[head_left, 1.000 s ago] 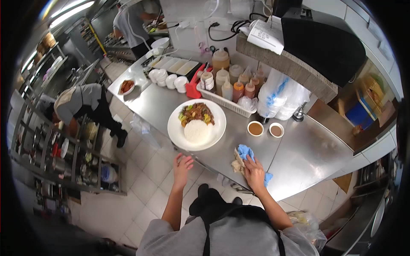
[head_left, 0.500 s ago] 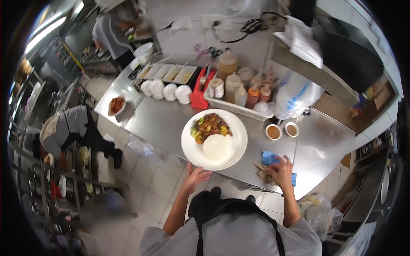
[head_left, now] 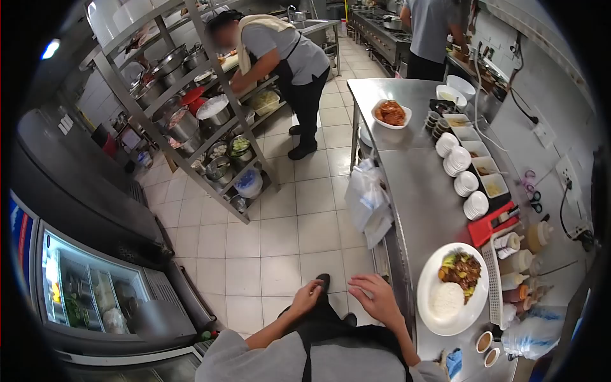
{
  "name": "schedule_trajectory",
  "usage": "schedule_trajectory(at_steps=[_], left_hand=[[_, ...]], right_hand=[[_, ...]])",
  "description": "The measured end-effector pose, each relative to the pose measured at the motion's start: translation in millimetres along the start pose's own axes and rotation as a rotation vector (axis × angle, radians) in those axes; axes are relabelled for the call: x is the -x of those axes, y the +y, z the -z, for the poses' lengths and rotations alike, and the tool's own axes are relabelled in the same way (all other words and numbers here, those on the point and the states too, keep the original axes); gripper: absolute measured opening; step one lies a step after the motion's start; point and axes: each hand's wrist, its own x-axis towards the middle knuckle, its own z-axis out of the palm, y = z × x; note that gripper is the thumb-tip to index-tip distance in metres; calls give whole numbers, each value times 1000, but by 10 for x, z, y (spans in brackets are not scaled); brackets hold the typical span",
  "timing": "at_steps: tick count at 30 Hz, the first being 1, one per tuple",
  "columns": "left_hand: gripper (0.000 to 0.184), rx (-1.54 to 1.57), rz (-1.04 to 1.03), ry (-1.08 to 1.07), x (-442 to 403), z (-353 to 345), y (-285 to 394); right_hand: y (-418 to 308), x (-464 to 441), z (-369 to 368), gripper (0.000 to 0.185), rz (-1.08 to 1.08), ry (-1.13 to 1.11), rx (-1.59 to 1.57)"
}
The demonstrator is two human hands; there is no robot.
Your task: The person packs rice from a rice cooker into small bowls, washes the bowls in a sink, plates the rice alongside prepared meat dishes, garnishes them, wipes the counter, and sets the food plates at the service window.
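My left hand [head_left: 307, 298] hangs over the tiled floor in front of my body, fingers loosely bent and nothing visible in it. Just left of the steel counter [head_left: 405, 167], my right hand [head_left: 377, 298] is held with its fingers stretched and apart, holding nothing. Nearest to it on the counter lies a large white plate [head_left: 438, 327] bearing white rice [head_left: 447, 299] and a brown meat and vegetable dish [head_left: 461, 272]. Two small cups of brown sauce [head_left: 484, 342] and a blue cloth [head_left: 454, 363] lie near the counter's close end.
Stacked white dishes [head_left: 466, 184], a red holder [head_left: 490, 224] and a basket [head_left: 492, 280] of sauce bottles line the wall side. A bowl of red food [head_left: 391, 114] stands farther off. A co-worker [head_left: 280, 57] bends at a shelf rack; another person [head_left: 435, 32] stands beyond the counter. A glass-door fridge [head_left: 95, 286] is at left.
My view has swung left, away from the counter. My right hand has left the cloths on the counter, and my left hand has moved away from beside the plate. The plate stays on the counter.
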Motion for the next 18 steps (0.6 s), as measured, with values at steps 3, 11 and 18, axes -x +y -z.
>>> schedule_trajectory(at_steps=[3, 11, 18], left_hand=[[26, -62, 32, 82, -288, 435, -558], [37, -242, 236, 126, -804, 2217, -1062], [36, -317, 259, 498, -865, 3308, -1267]], right_hand=[[109, -508, -317, 17, 52, -107, 70], [128, -2560, -1370, 22, 285, -345, 148], [-993, -4955, -1358, 18, 693, -169, 195]])
